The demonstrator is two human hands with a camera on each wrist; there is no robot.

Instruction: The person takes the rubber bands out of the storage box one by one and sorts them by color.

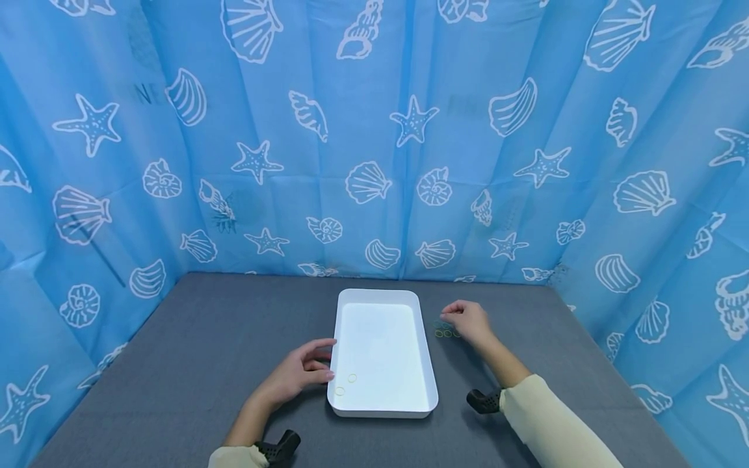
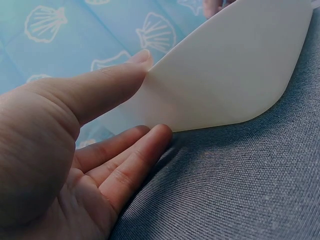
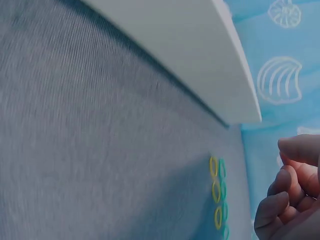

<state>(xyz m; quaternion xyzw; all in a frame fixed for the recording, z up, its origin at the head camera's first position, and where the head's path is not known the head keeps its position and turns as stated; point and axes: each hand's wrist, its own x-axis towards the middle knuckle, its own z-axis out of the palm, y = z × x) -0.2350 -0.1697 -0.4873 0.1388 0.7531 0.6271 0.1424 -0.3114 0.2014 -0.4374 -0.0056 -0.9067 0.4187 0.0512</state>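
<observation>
A white rectangular tray (image 1: 426, 364) lies on the grey table, with two small yellow rings (image 1: 346, 384) inside near its front left corner. My left hand (image 1: 304, 372) rests against the tray's left rim (image 2: 225, 75), thumb (image 2: 110, 82) on the wall, fingers straight beside it. My right hand (image 1: 465, 318) hovers just right of the tray with fingers loosely curled, holding nothing visible. Under it lie rows of small yellow and green rings (image 1: 446, 331) on the cloth (image 3: 218, 197); the fingertips (image 3: 285, 200) are just above them.
Blue curtains (image 1: 374, 130) printed with shells and starfish close in the table on three sides. The grey cloth table (image 1: 193, 351) stretches bare to the left and right of the tray. Black wrist mounts (image 1: 482, 401) sit at each forearm.
</observation>
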